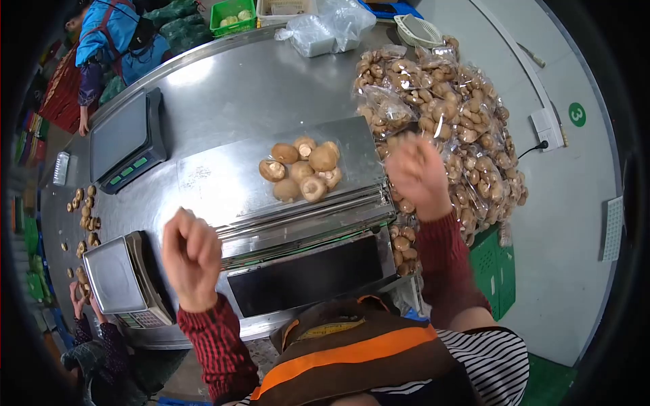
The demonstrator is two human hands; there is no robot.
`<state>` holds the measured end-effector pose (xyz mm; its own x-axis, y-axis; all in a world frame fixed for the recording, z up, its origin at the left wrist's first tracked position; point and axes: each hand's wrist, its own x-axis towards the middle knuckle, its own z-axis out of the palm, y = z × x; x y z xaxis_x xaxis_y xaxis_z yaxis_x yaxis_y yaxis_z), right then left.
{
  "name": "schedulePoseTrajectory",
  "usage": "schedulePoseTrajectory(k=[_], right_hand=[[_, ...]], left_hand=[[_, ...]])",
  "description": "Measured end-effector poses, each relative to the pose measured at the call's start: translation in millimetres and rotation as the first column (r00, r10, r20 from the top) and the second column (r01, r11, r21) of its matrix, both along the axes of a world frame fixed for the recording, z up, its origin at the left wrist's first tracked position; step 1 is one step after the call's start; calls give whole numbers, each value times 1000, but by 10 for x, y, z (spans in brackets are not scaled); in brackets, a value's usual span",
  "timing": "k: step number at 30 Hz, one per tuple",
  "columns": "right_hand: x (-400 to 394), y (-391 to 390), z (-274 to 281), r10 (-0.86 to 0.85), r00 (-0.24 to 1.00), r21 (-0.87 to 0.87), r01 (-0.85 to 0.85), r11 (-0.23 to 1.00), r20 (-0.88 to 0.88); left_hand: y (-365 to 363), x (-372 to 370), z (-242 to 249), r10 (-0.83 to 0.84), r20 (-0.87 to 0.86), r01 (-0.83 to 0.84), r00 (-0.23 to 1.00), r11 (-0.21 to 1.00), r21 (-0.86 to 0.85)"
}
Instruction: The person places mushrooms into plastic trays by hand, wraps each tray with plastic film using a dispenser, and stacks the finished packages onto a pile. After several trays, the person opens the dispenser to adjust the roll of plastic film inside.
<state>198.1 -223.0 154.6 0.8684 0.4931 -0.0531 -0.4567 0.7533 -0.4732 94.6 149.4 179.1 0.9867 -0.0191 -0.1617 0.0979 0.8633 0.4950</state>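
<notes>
My left hand (191,260) is raised in front of the metal counter with its fingers curled closed; what they hold, if anything, is hidden. My right hand (416,172), slightly blurred, is also curled closed, beside the pile of bagged mushrooms; I cannot make out anything in it. Between and beyond the hands, a small group of brown mushrooms (301,170) lies on a shiny metal plate (223,183), some caps up, some stems up. Nearer to me than the plate runs a metal bar assembly (311,227) with a dark panel (308,274) below it.
Many clear bags of mushrooms (460,122) are heaped at right. Two scales (125,135) (118,277) stand at left, with loose mushrooms (86,210) beyond. Plastic packaging (328,30) and a green basket (232,17) are at the back. Co-workers (122,40) are at the left edges.
</notes>
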Motion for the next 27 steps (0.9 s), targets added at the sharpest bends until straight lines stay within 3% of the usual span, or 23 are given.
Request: schedulePoseTrajectory(k=[1, 2, 4, 6, 8, 9, 10, 11, 12, 13, 14, 16, 17, 18, 19, 20, 21, 22, 23, 24, 25, 27], right_hand=[[263, 73, -55, -108, 992, -136, 117, 984, 68], [505, 162, -139, -204, 967, -258, 239, 936, 155], [834, 403, -305, -298, 939, -430, 343, 835, 171], [977, 508, -570, -287, 946, -497, 324, 805, 151], [1086, 569, -878, -275, 954, -566, 294, 770, 122], [1108, 613, -969, -206, 978, -578, 179, 796, 20], [1125, 614, -1041, -136, 987, -577, 62, 814, -85], [1144, 572, -1087, -146, 981, -552, 51, 832, -130], [1140, 547, -1075, -155, 979, -554, 56, 830, -132], [1113, 510, -1058, -94, 989, -599, 6, 801, -116], [1090, 479, -1029, -27, 995, -644, -45, 763, -101], [1044, 455, -998, 6, 999, -726, -43, 686, -53], [1005, 455, -991, 41, 999, -794, -42, 606, -21], [969, 482, -895, 41, 999, -794, -35, 607, -13], [936, 511, -781, 212, 976, -950, -24, 310, 45], [916, 545, -689, 385, 922, -998, 56, -14, 46], [950, 442, -993, 539, 755, -901, 434, 18, 374], [952, 442, -939, 540, 747, -895, 446, 24, 387], [960, 451, -885, 551, 802, -948, 312, -55, 232], [983, 460, -802, 550, 832, -975, 173, -137, 70], [984, 473, -606, 639, 766, -962, 125, -243, -62], [985, 384, -702, 694, 720, -963, 187, -196, -1]], left_hand=[[21, 252, -101, 71, 120, -71, 990, 997, 1], [-56, 482, -154, 231, 123, -245, 965, 962, 122], [-113, 991, -419, 95, 274, -204, 957, 891, 405], [-275, 1377, -717, 147, 202, -235, 968, 815, 530], [-297, 1580, -1101, 42, 121, -122, 992, 583, 803], [-362, 1579, -1151, -66, 15, 12, 998, 381, 924], [-422, 1556, -1196, -148, -114, 136, 982, 147, 980], [-430, 1532, -1222, -153, -120, 143, 981, 148, 979], [-440, 1516, -1219, -215, -19, 42, 977, 103, 994], [-456, 1478, -1211, -280, 79, -63, 957, 66, 996], [-448, 1423, -1190, -284, 82, -65, 955, 70, 995], [-375, 1347, -1036, -512, 28, -137, 858, -176, 975], [-328, 1313, -1005, -573, 20, -158, 819, -192, 969], [-301, 1270, -943, -574, 34, -168, 818, -182, 969], [-254, 1249, -871, -583, -8, -141, 813, -210, 967], [-214, 1238, -791, -587, -49, -118, 808, -241, 963], [-208, 1227, -720, -585, -41, -131, 810, -248, 960], [-219, 1207, -656, -563, -142, -7, 814, -255, 967], [-211, 1182, -608, -539, -243, 118, 807, -255, 960], [-164, 1182, -607, -532, -233, 107, 814, -257, 961], [-79, 1202, -665, -531, -262, 232, 806, -124, 965], [166, 1235, -936, -501, -295, 421, 814, 158, 893]])
